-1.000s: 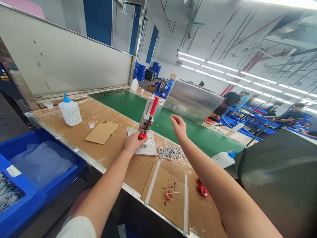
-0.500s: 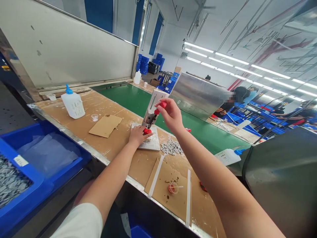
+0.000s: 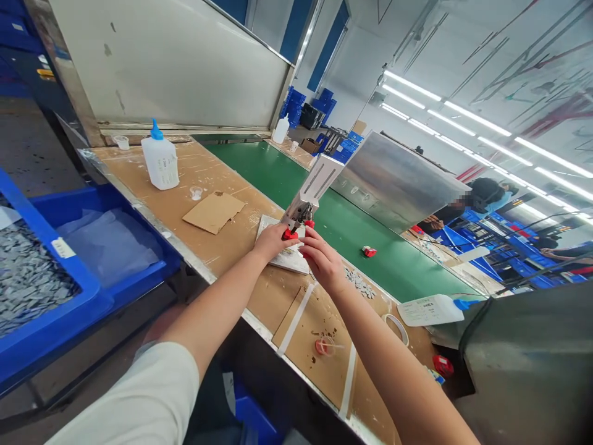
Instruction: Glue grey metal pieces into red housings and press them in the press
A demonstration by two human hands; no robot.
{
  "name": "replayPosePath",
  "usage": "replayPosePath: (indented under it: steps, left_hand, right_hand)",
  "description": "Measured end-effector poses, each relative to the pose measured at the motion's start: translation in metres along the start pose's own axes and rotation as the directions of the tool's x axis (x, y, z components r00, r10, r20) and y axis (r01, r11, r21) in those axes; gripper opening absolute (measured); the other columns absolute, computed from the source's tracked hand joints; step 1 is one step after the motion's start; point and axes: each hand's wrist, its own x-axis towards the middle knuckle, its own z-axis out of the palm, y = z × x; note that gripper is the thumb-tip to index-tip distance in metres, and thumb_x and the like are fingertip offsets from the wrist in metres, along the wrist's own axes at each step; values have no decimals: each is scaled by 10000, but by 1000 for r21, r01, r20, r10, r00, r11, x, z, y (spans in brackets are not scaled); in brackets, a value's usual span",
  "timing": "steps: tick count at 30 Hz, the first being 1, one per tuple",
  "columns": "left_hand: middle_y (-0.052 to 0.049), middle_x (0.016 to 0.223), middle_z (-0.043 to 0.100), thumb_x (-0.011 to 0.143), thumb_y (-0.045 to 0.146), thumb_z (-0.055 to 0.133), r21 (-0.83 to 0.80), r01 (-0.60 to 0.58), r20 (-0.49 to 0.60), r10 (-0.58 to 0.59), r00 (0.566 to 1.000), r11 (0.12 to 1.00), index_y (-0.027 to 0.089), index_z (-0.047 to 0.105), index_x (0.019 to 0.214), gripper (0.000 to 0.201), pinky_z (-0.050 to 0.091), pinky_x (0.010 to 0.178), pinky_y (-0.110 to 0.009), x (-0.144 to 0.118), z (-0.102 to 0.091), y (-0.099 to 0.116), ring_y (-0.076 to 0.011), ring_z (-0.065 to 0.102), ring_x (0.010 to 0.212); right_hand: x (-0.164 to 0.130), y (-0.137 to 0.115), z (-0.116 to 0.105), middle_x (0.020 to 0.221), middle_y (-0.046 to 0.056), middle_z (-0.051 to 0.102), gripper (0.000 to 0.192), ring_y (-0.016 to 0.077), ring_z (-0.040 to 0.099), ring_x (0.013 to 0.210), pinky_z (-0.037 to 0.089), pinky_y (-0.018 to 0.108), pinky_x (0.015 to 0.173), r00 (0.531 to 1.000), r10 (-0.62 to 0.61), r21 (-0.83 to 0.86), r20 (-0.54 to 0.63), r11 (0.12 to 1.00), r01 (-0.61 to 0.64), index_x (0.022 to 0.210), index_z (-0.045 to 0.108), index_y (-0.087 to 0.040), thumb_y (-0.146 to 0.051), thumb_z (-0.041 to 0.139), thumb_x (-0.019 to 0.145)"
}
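Rows of light tubes are running at a slant across a white-walled workroom, and another person (image 3: 449,209) is sitting at the far right. A green belt (image 3: 250,176) is stretching along the back of the bench (image 3: 222,252), whose brown covering is showing white smears. A shiny metal panel (image 3: 398,179) is standing over the belt. At the left, a blue bin (image 3: 99,301) is holding grey chips.

On the bench, a metal clamp fixture (image 3: 315,185) is rising from a white board (image 3: 296,264) between the two hands. Its long axis is slanting up and to the right in the view; its slotted plate is pointing out over the belt, and its foot is sitting by the left hand (image 3: 271,243).

The left fingers are closing around a red piece (image 3: 290,235) at the foot, thumb and index almost together. The right hand (image 3: 327,262) is hovering just beside it with fingers curling; whether they are holding anything, I cannot tell. Just above them, the red handle (image 3: 309,224) is showing its end.
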Motion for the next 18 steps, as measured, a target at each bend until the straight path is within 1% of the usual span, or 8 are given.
replayPosePath:
  steps: [3,6,8,11,13,15,16,18]
  left_hand:
    - [-109,1042,747,873,461,762,-23,16,21,-16,1000,1000,191,720,1028,314,497,917,-374,0,-2,2,-300,654,1031]
    - [-124,1072,755,869,440,760,-23,37,33,-36,999,999,195,728,1034,298,502,918,-394,0,-2,2,-323,657,1058]
    - [-124,1068,756,868,439,752,-8,46,33,-46,998,999,200,729,1020,284,509,906,-398,0,-2,1,-327,662,1054]
    - [-107,1024,755,858,358,739,1,16,18,-16,1000,1000,200,719,984,203,515,882,-377,0,-1,-3,-301,670,1010]
    - [-96,989,751,847,302,725,-11,-25,14,25,1000,1000,196,708,961,156,516,873,-364,0,0,-6,-280,673,972]
    - [-99,982,748,832,279,725,-17,-47,34,47,998,999,188,701,961,160,521,878,-362,1,1,-7,-275,676,957]
    - [-106,999,749,819,271,733,-17,-47,51,48,998,999,182,698,983,190,526,888,-365,2,0,-8,-277,679,964]
    - [-123,1082,748,774,247,760,-17,-37,74,38,997,999,166,684,1090,334,535,932,-376,3,-1,-8,-286,683,1014]
  right_hand:
    - [-8,7,6,1313,99,747,236,304,540,1471,535,558,1192,998,-45,-57,32,997,47,1165,761,-260,-219,567,1036]
    - [-14,13,12,1384,137,709,267,335,488,1506,496,592,1216,990,-78,-61,116,994,86,1249,737,-229,-265,625,1010]
    - [-17,19,16,1394,142,703,300,336,475,1515,475,605,1230,989,-89,-64,118,993,97,1286,728,-223,-272,637,1005]
    - [-16,32,24,1365,114,728,298,304,524,1483,466,596,1241,988,-98,-81,122,991,109,1282,737,-242,-229,577,1031]
    - [-11,36,28,1375,103,725,299,293,540,1472,446,597,1254,978,-87,-82,187,991,104,1271,746,-248,-237,557,1039]
    - [-2,31,25,1398,92,712,306,283,529,1483,400,596,1282,964,-59,-74,260,994,81,1276,745,-254,-263,543,1046]
    - [2,25,19,1411,83,705,312,276,514,1496,368,595,1298,956,-45,-63,289,996,66,1287,740,-259,-280,538,1050]
    - [6,9,-4,1446,60,685,327,269,469,1530,300,601,1323,951,-13,-39,308,999,26,1321,722,-274,-325,538,1056]
